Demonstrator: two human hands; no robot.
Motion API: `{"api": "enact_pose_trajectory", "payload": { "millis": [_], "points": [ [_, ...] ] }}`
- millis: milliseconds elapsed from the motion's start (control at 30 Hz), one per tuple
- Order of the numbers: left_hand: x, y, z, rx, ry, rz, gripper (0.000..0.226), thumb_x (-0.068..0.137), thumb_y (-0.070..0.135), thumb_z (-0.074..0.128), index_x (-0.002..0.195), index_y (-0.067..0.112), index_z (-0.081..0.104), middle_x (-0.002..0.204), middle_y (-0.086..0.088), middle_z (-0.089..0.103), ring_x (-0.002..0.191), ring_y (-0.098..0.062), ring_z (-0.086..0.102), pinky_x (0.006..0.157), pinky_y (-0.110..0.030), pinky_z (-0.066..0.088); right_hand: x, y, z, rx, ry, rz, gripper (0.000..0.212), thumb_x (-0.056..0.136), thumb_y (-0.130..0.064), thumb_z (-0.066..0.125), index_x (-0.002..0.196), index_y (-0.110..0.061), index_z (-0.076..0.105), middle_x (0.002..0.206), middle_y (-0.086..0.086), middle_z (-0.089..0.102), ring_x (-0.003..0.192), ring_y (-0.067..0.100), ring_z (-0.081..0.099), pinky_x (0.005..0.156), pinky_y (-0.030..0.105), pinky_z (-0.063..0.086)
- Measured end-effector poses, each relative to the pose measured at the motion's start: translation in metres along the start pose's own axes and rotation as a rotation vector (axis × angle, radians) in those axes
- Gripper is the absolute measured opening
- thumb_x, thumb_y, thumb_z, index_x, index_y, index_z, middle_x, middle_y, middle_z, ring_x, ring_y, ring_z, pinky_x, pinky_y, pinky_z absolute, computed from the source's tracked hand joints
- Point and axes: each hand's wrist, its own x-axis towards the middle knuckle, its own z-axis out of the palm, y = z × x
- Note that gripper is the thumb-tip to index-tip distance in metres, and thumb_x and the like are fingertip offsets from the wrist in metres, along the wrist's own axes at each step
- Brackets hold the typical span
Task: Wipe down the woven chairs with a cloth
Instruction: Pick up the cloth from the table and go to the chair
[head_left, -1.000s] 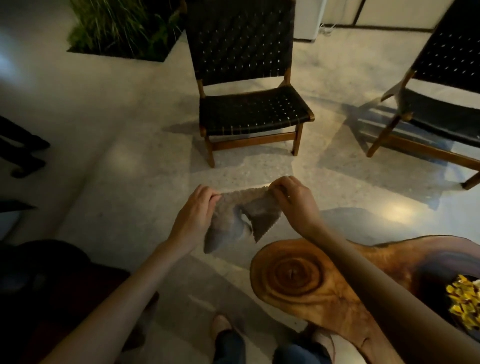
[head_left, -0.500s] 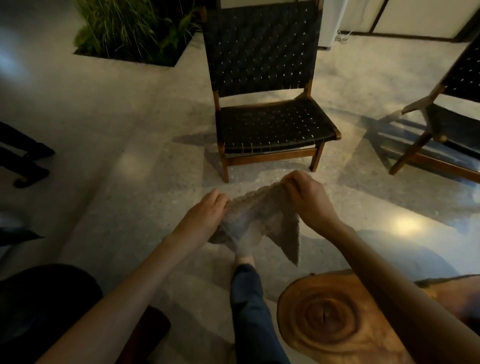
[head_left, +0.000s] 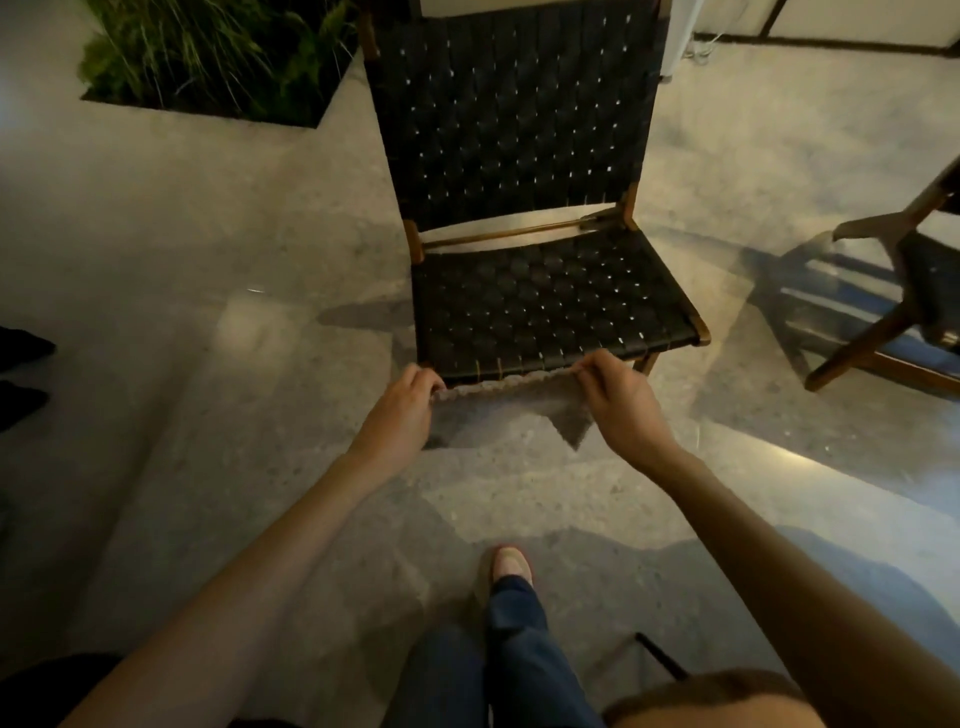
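Cloth (head_left: 511, 400): grey, textured, pulled out between both hands in a straight band, top edge level, one corner hanging in a point toward the right hand's side. It is held in the air just in front of the front edge of the woven chair (head_left: 540, 306); whether it touches the seat cannot be told.

Left hand (head_left: 402, 410): fingers curled, pinching the cloth's left end. Right hand (head_left: 621, 402): fingers curled, pinching the right end.

Change from half a second ago: hands are now wider apart. The cloth, which then sagged in loose folds, is stretched flat. The chair is much nearer and fills the upper middle of the view, with its seat edge right at the hands.

Chair: dark woven seat and back, brown wood frame, standing upright on the speckled floor (head_left: 208, 415).

Surroundings: one shoe (head_left: 511, 564) and a leg in blue jeans (head_left: 519, 649) below the hands. A second chair (head_left: 914, 291) stands at the right edge, now more cut off. Green plants (head_left: 208, 57) are at upper left. The wooden table (head_left: 701, 699) has dropped to a sliver at the bottom edge.
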Motion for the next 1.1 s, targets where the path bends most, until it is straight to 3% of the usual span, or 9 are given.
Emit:
{"api": "enact_pose_trajectory", "payload": {
  "millis": [267, 367, 633, 800, 933, 1100],
  "points": [
    [0.121, -0.009, -0.033, -0.012, 0.052, 0.013, 0.022, 0.093, 0.004, 0.051, 0.113, 0.012, 0.056, 0.117, -0.006, 0.051, 0.105, -0.018, 0.053, 0.081, -0.022, 0.043, 0.103, 0.000, -0.024, -0.140, 0.127, 0.059, 0.013, 0.098, -0.022, 0.047, 0.104, -0.023, 0.059, 0.093, -0.009, 0.054, 0.092, 0.011, 0.044, 0.073, 0.027, 0.038],
    [0.169, -0.026, -0.039, -0.015, 0.046, -0.019, 0.021, 0.095, 0.005, 0.048, 0.113, 0.012, 0.056, 0.118, -0.006, 0.050, 0.106, -0.018, 0.052, 0.081, -0.023, 0.043, 0.146, -0.004, -0.020, -0.146, 0.116, 0.106, 0.014, 0.098, -0.021, 0.049, 0.106, -0.020, 0.061, 0.091, -0.007, 0.057, 0.085, 0.013, 0.054, 0.067, 0.029, 0.047],
    [0.286, -0.087, -0.038, -0.136, 0.138, -0.116, 0.014, 0.099, 0.013, 0.042, 0.107, 0.011, 0.053, 0.105, -0.006, 0.057, 0.088, -0.013, 0.052, 0.070, -0.023, 0.041, 0.266, -0.005, 0.023, 0.066, 0.180, 0.296, 0.016, 0.099, -0.017, 0.048, 0.108, -0.013, 0.061, 0.090, -0.004, 0.060, 0.071, 0.002, 0.054, 0.056, 0.014, 0.037],
    [0.301, -0.129, -0.020, -0.150, 0.145, -0.003, 0.016, 0.095, 0.015, 0.041, 0.104, 0.014, 0.055, 0.094, 0.003, 0.057, 0.088, -0.016, 0.058, 0.069, -0.025, 0.043, 0.281, 0.010, 0.058, 0.096, 0.191, 0.301, 0.011, 0.098, -0.017, 0.049, 0.104, -0.020, 0.058, 0.078, -0.012, 0.058, 0.058, 0.005, 0.054, 0.046, 0.012, 0.041],
    [0.284, -0.161, 0.012, -0.098, 0.078, 0.027, 0.024, 0.090, 0.005, 0.048, 0.111, 0.011, 0.059, 0.107, -0.008, 0.064, 0.098, -0.023, 0.060, 0.083, -0.038, 0.052, 0.272, 0.038, 0.090, 0.076, 0.119, 0.338, 0.011, 0.098, -0.016, 0.049, 0.100, -0.023, 0.057, 0.078, -0.012, 0.058, 0.060, 0.006, 0.055, 0.047, 0.010, 0.043],
    [0.261, -0.194, 0.071, -0.166, -0.066, 0.001, 0.022, 0.094, 0.004, 0.050, 0.112, 0.011, 0.061, 0.108, -0.007, 0.064, 0.099, -0.020, 0.059, 0.082, -0.028, 0.048, 0.255, 0.086, 0.130, 0.025, 0.001, 0.379, 0.010, 0.098, -0.017, 0.049, 0.099, -0.019, 0.059, 0.083, -0.003, 0.062, 0.068, 0.007, 0.056, 0.053, 0.012, 0.043]
  ]
}}
